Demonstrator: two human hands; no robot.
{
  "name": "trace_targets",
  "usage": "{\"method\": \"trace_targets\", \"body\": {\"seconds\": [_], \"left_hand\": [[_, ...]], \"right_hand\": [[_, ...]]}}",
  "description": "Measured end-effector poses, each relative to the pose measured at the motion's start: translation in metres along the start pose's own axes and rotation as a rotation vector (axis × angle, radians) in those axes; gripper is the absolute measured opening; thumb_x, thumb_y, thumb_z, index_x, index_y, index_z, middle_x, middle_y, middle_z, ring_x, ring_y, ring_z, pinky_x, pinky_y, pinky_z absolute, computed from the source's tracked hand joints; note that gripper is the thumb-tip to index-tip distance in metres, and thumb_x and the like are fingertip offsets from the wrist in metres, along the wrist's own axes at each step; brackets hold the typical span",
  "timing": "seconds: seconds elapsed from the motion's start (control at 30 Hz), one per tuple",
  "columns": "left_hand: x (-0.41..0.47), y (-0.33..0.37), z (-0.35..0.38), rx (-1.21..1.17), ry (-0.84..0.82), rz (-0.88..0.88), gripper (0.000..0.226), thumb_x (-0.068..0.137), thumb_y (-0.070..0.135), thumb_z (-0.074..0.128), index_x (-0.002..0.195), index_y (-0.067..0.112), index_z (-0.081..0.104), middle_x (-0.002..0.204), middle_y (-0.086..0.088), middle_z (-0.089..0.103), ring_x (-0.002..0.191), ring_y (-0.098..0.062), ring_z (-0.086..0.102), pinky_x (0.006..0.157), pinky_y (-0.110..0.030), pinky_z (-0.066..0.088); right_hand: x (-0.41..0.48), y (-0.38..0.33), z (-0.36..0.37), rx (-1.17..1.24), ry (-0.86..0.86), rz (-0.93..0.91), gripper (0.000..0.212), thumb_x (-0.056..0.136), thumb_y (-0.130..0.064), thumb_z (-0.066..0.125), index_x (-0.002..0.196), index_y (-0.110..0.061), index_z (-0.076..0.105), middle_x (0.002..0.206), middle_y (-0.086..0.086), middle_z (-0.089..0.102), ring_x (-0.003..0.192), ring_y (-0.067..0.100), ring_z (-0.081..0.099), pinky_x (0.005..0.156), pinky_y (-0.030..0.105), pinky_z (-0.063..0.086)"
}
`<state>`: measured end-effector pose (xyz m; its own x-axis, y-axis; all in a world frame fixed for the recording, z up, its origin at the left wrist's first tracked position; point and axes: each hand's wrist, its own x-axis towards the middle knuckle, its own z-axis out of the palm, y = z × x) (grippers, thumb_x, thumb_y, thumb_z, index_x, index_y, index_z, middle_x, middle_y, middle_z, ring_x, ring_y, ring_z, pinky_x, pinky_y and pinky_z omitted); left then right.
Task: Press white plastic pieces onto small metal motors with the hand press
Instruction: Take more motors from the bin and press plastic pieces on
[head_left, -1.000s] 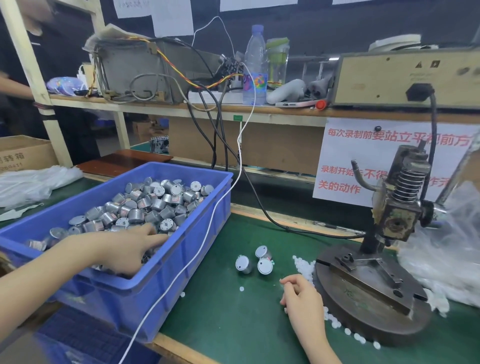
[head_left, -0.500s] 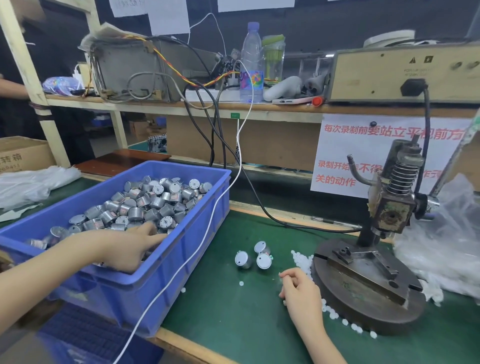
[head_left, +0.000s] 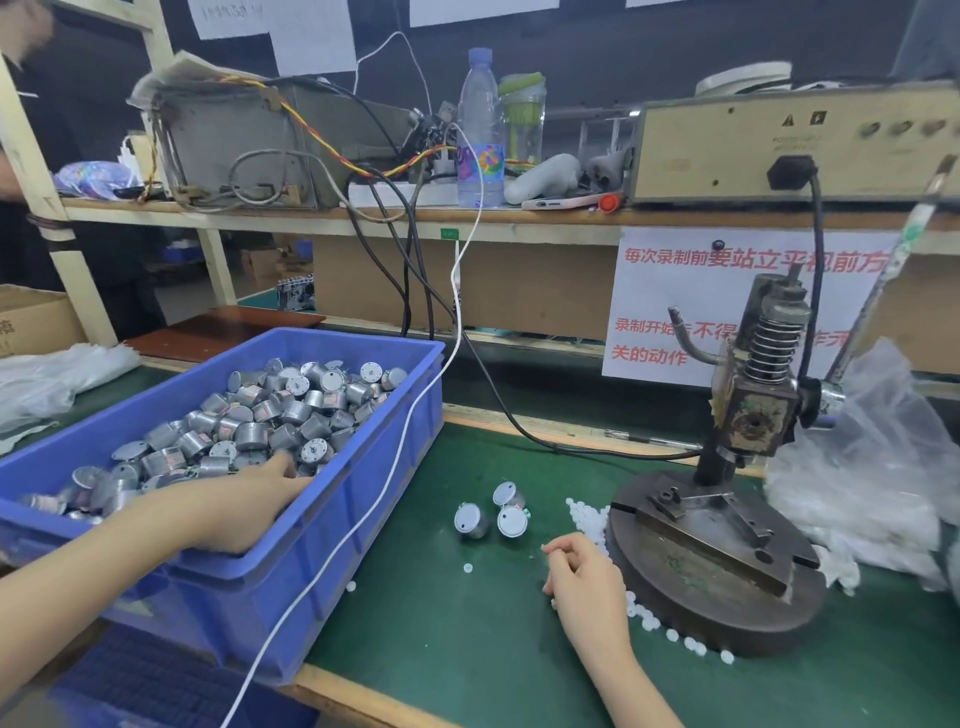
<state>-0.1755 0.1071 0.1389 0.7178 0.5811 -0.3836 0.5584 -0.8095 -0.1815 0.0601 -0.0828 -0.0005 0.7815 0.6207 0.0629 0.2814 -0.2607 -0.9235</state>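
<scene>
L hand (head_left: 244, 506) among motors (head_left: 270, 410) in bin (head_left: 353, 338), well left of press (head_left: 727, 561), grip unclear; R hand (head_left: 584, 582) beside press, fingers (head_left: 563, 545) curled at white pieces (head_left: 589, 519), hold unclear.

**Motors, pieces, press**

Silver round motors (head_left: 270, 415) lie heaped in the blue bin (head_left: 363, 519). Three loose motors (head_left: 491, 512) lie on the green mat (head_left: 441, 649). Small white pieces (head_left: 589, 522) are scattered along the base of the dark, rusty press (head_left: 711, 561), which stands upright at the right.

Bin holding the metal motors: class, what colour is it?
The bin is plain blue all over. The head view, the only one, shows it clearly.
</scene>
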Motion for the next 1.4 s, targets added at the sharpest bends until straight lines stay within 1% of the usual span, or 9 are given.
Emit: {"method": "trace_targets", "body": {"seconds": [0.1, 0.27, 0.4, 0.53, 0.67, 0.83, 0.97, 1.2, 1.4], "left_hand": [[0.001, -0.003, 0.000, -0.080, 0.044, 0.003, 0.032, 0.093, 0.012, 0.036, 0.119, 0.029, 0.042, 0.117, 0.001, 0.033, 0.104, -0.020, 0.049, 0.093, -0.030, 0.041], [-0.003, 0.001, 0.002, -0.231, 0.105, -0.005, 0.036, 0.091, 0.005, 0.039, 0.119, 0.026, 0.045, 0.116, 0.002, 0.033, 0.095, -0.011, 0.046, 0.073, -0.009, 0.035], [-0.007, 0.007, 0.001, -0.352, 0.176, -0.034, 0.047, 0.089, 0.000, 0.041, 0.105, 0.044, 0.039, 0.118, 0.004, 0.034, 0.096, -0.011, 0.050, 0.077, -0.015, 0.037], [-0.008, 0.009, 0.002, -0.375, 0.208, -0.077, 0.045, 0.088, 0.000, 0.043, 0.092, 0.044, 0.040, 0.118, 0.005, 0.036, 0.101, -0.017, 0.053, 0.087, -0.025, 0.041], [-0.009, 0.006, 0.006, -0.482, 0.344, -0.169, 0.033, 0.085, 0.012, 0.058, 0.095, 0.041, 0.048, 0.109, 0.008, 0.038, 0.080, -0.010, 0.053, 0.064, -0.019, 0.039], [-0.010, 0.000, -0.009, -0.658, 0.637, -0.333, 0.036, 0.073, -0.005, 0.064, 0.096, 0.022, 0.059, 0.106, -0.011, 0.055, 0.067, -0.024, 0.053, 0.057, -0.029, 0.037], [-0.014, 0.020, -0.062, -0.730, 0.845, -0.282, 0.036, 0.075, -0.005, 0.061, 0.091, 0.027, 0.057, 0.094, -0.004, 0.058, 0.052, -0.022, 0.050, 0.047, -0.024, 0.038], [0.048, 0.123, -0.096, -0.682, 0.762, 0.018, 0.030, 0.077, -0.002, 0.050, 0.086, 0.027, 0.055, 0.071, 0.013, 0.050, 0.055, -0.002, 0.043, 0.039, -0.011, 0.030], [0.126, 0.147, -0.057, -0.827, 0.578, -0.024, 0.023, 0.082, 0.000, 0.048, 0.099, 0.013, 0.059, 0.088, -0.005, 0.057, 0.062, -0.015, 0.048, 0.047, -0.023, 0.036]], "right_hand": [[0.001, -0.001, 0.000, -0.027, -0.006, -0.007, 0.023, 0.087, -0.010, 0.046, 0.075, -0.028, 0.055, 0.055, -0.001, 0.059, 0.046, -0.002, 0.052, 0.053, 0.024, 0.039], [0.002, 0.000, -0.001, -0.026, -0.011, 0.001, 0.022, 0.087, -0.011, 0.046, 0.076, -0.027, 0.056, 0.054, -0.004, 0.058, 0.044, -0.002, 0.051, 0.056, 0.026, 0.040], [0.003, 0.001, 0.000, -0.034, -0.008, -0.001, 0.022, 0.087, -0.012, 0.046, 0.075, -0.028, 0.055, 0.050, -0.006, 0.058, 0.044, 0.002, 0.047, 0.051, 0.023, 0.038], [0.003, 0.002, -0.001, -0.031, -0.008, -0.007, 0.023, 0.087, -0.012, 0.046, 0.074, -0.029, 0.055, 0.050, -0.006, 0.057, 0.044, 0.002, 0.046, 0.048, 0.021, 0.036], [0.002, 0.001, -0.001, -0.030, -0.014, -0.010, 0.024, 0.086, -0.012, 0.046, 0.073, -0.030, 0.054, 0.050, -0.007, 0.057, 0.043, 0.001, 0.045, 0.049, 0.022, 0.036], [0.004, 0.001, -0.001, -0.032, -0.019, -0.015, 0.024, 0.086, -0.012, 0.046, 0.073, -0.030, 0.054, 0.051, -0.006, 0.058, 0.044, 0.001, 0.045, 0.051, 0.023, 0.037], [0.004, 0.001, -0.001, -0.021, -0.011, -0.014, 0.023, 0.086, -0.013, 0.047, 0.073, -0.030, 0.055, 0.052, -0.006, 0.058, 0.047, 0.004, 0.048, 0.053, 0.024, 0.038], [0.001, 0.001, -0.001, -0.010, -0.013, -0.010, 0.022, 0.087, -0.012, 0.046, 0.073, -0.027, 0.055, 0.054, -0.004, 0.058, 0.049, 0.010, 0.046, 0.051, 0.026, 0.037], [0.001, -0.001, -0.001, -0.051, -0.017, -0.019, 0.018, 0.088, -0.013, 0.045, 0.078, -0.025, 0.054, 0.061, -0.002, 0.059, 0.071, 0.019, 0.061, 0.060, 0.026, 0.039]]}}
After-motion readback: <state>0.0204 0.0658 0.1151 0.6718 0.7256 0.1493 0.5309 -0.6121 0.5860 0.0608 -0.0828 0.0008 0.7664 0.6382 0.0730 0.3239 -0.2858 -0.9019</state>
